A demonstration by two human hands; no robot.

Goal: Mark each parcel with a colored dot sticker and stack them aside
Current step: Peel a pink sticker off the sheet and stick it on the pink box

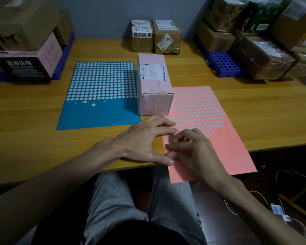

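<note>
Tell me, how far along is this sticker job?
Done: the blue sheet and the pink sheet have many dots peeled away. In hand: the left hand touches the pink sheet while the right hand curls its fingers at it; no dot visible there. Left: the pink parcel shows no dot, and two brown parcels wait behind it.

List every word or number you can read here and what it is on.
"退换说明": black side of the pink box at far left.
"66" and "409": tilted label on the right brown parcel at the back.
Pink parcel in the middle: shipping label print too small to read.
Other parcel labels: blurred.
</note>
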